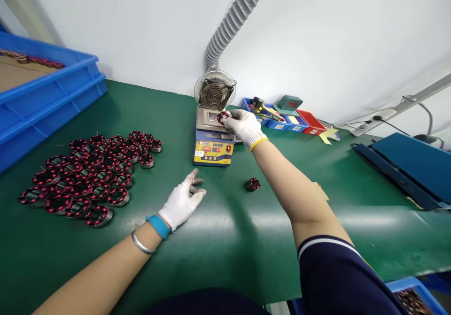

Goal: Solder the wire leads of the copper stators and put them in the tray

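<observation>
white-gloved right hand point(244, 126) pinches a red-and-black wound ring point(222, 117) over the top of the yellow-fronted machine point(213, 152); can't tell if ring touches it. round fan point(215, 94) just behind, grey hose point(234, 17) rising from there. left hand point(181, 202), also gloved, grips nothing, fingers loosely bent, near machine's front. lone core point(252, 184) sits on green table point(211, 244) between both arms. core pile point(89, 174) at left, near blue crate point(52, 103).

"Where can the left hand point(182, 201) pass?"
"Rightward, over green tabletop point(214, 240) in front of the yellow-fronted machine point(213, 153), around one lone ring point(252, 184)."
"Leftward?"
"The ring cluster point(91, 174) blocks it."
</observation>
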A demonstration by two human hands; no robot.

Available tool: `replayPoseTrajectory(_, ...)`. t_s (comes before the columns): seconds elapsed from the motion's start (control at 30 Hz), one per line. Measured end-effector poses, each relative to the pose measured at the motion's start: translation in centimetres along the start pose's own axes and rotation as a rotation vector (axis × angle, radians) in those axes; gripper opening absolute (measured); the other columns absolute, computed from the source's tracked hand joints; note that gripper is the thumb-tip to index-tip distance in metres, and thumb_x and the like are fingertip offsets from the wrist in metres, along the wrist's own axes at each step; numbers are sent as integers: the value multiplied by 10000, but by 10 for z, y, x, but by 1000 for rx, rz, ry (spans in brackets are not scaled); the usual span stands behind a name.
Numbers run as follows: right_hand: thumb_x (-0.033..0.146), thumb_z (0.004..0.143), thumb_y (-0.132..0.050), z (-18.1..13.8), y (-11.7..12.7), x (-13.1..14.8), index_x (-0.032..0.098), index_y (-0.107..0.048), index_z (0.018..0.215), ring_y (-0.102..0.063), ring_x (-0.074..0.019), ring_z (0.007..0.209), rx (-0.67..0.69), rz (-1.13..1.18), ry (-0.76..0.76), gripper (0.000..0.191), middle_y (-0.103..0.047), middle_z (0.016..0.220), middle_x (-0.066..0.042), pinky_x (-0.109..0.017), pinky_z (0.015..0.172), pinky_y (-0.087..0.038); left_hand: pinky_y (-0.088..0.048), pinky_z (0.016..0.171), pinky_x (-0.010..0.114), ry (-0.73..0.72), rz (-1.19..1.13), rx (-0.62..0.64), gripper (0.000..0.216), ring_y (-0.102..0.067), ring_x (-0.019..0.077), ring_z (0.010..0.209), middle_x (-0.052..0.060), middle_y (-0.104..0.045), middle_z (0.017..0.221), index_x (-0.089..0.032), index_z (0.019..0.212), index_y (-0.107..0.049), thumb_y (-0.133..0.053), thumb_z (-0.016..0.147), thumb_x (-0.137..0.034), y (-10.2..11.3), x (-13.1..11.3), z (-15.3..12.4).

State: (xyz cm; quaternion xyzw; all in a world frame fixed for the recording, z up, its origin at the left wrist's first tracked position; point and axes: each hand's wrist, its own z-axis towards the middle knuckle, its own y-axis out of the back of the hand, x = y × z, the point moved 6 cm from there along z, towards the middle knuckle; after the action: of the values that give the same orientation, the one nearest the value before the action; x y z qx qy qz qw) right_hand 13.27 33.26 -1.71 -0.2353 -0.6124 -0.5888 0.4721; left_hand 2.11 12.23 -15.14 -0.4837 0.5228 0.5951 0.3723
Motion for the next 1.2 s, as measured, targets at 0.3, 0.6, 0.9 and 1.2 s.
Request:
replayPoseTrajectory(0.3,375,729,-600,38,1,20,215,-676,957,-634,-274,968,-124,-640,159,288,-698,984,-86,-413,867,-487,-533,797,341,15,14,1,636,-654,174,830,111,-677,1123,-153,1366,-415,-560,770,-321,-1,-2,0)
replayPoseTrajectory(0.6,402,737,-587,45,-7,8,234,-673,966,-638,-295,973,-87,-717,144,297,-696,983,-89,-422,832,-506,-537,798,338,26,16,-5,627,-655,175,834,102,-685,1099,-154,1350,-434,-570,762,-324,0,-3,0)
replayPoseTrajectory(0.9,417,714,-600,44,5,16,223,-687,930,-642,-286,942,-126,-646,107,303,-701,961,-89,-410,828,-501,-539,809,332,31,41,0,631,-663,174,844,107,-680,1102,-134,1351,-424,-555,766,-331,0,-5,0)
replayPoseTrajectory(1.2,399,720,-605,39,3,13,204,-677,883,-633,-266,919,-129,-625,62,264,-690,920,-97,-385,832,-476,-534,810,343,27,32,6,622,-654,174,845,109,-675,1112,-146,1349,-425,-557,770,-331,0,-4,0)
